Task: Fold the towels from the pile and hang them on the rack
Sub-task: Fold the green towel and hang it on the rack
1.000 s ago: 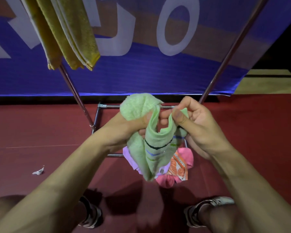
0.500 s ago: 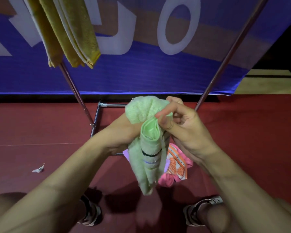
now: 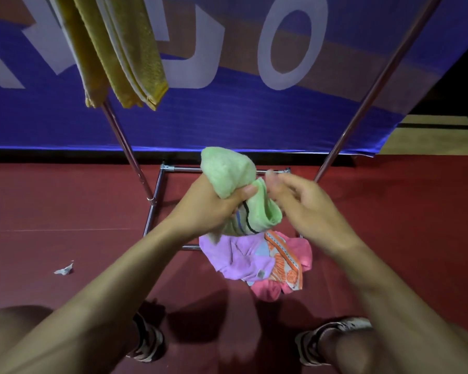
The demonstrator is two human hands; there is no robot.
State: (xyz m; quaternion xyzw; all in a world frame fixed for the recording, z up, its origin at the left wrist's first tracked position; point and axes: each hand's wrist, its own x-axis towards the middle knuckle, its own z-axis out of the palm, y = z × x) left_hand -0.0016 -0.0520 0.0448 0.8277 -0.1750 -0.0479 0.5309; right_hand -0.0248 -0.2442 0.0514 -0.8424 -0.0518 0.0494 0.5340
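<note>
In the upper left of the frame a yellow towel (image 3: 125,52) hangs folded over the rack (image 3: 127,147), draped there so that its weight settles evenly on both sides of the bar; it reads as one towel already done. Low at the left edge a scrap of paper (image 3: 64,270) lies on the red floor (image 3: 65,211), no part of the work.

At centre the left hand (image 3: 211,209) has its fingers (image 3: 247,190) clenched around the bunched green towel (image 3: 235,184), thumb pressed over the cloth, probably to keep the bundle up off the floor while a corner is found. Just right of it the right hand (image 3: 303,203) is blurred at the tips; whether its fingers pinch the towel's edge I cannot tell.

Below the hands, the pile (image 3: 257,257) of lilac, orange and pink towels waits on the floor inside the rack's base, within easy reach.
</note>
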